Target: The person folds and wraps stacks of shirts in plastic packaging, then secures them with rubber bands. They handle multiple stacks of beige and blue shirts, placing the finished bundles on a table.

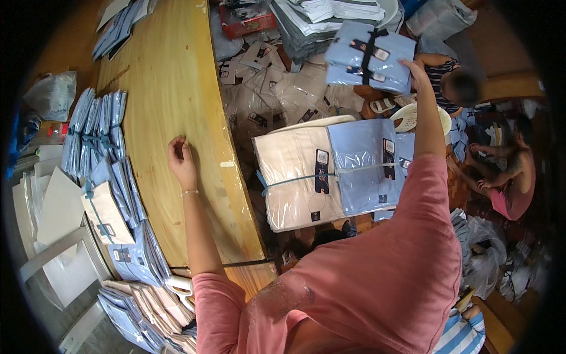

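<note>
My right hand (415,74), reaching out to the far right, grips the edge of a bundle of folded blue shirts (348,52) in clear plastic, with a dark strap round it. Above the yellow wooden table (159,76) is my left hand (181,162), its fingers curled in and nothing visible in them. Beside the table, nearer to me, sit a tied stack of cream packaged shirts (292,177) and a blue packaged stack (361,171) with a cord across them.
Blue shirt bundles (94,133) line the table's left side, with more cream and blue packs (159,307) below. Loose cream packs (277,88) cover the floor beyond the table. One person (442,76) is near my right hand; another (513,171) sits farther right.
</note>
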